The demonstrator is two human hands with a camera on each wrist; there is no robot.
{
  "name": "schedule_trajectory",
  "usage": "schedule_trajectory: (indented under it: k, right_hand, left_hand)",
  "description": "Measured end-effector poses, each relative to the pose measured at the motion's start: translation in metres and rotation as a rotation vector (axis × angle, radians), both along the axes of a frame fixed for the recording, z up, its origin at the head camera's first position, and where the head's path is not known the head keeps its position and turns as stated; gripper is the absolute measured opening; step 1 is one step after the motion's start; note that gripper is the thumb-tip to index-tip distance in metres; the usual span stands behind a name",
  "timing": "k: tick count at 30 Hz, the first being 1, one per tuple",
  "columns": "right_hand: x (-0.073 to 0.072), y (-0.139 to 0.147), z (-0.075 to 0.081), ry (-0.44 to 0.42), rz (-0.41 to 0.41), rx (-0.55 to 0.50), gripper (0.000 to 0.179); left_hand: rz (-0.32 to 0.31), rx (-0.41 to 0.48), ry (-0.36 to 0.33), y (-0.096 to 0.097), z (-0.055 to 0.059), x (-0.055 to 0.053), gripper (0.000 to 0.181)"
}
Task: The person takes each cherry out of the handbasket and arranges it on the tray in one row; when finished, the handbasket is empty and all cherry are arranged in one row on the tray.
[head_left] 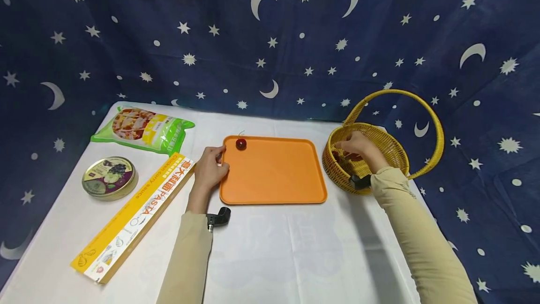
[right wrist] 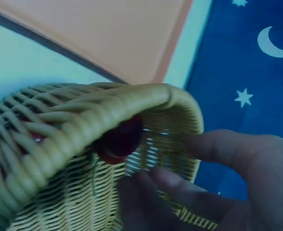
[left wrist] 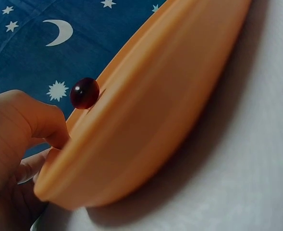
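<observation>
An orange tray [head_left: 274,170] lies on the white cloth, with one dark red cherry [head_left: 241,144] near its far left corner. My left hand [head_left: 209,171] pinches the tray's left rim; the left wrist view shows the cherry [left wrist: 85,93] just beyond the fingers. To the right stands a yellow wicker basket [head_left: 335,175] with a tall handle. My right hand [head_left: 359,148] reaches inside it. In the right wrist view, its thumb and fingers are spread apart, close to a dark cherry [right wrist: 124,139] under the rim. Part of the basket's contents is hidden by the weave.
Left of the tray lie a long pasta box [head_left: 135,219], a round tin [head_left: 109,177] and a green food bag [head_left: 145,128]. A dark blue star-patterned curtain [head_left: 236,50] hangs behind the table. The basket's handle [head_left: 438,140] arches out to the right.
</observation>
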State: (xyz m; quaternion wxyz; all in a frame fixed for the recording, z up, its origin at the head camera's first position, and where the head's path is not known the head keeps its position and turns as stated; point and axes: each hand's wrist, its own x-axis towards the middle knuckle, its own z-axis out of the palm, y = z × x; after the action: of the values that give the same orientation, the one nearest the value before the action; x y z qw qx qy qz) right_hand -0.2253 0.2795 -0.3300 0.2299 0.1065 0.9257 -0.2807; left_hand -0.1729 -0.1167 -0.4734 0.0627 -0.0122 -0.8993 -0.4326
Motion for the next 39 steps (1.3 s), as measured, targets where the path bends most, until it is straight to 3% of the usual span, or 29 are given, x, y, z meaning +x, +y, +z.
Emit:
schedule_trajectory:
  k: [5,9,18,32,39]
  right_hand:
    - [0.002,0.005,-0.01,-0.155,0.031,-0.027,0.038]
    - [0.003,0.005,-0.013,-0.167,0.026,-0.064,0.033]
    - [0.003,0.01,-0.018,-0.095,-0.025,-0.12,0.021]
    - [0.008,0.016,0.006,0.103,-0.059,-0.218,0.038]
    - [0.011,0.005,0.017,0.197,-0.09,-0.215,0.039]
  left_hand:
    - [0.001,-0.003,0.0,0.0,-0.001,0.0,0.057]
    - [0.003,-0.002,0.007,0.001,0.0,0.0,0.057]
    - [0.007,0.005,0.0,0.001,-0.002,0.0,0.057]
    - [0.009,0.01,-0.001,-0.002,0.0,-0.001,0.058]
    - [0.011,0.004,0.005,-0.001,-0.002,-0.001,0.058]
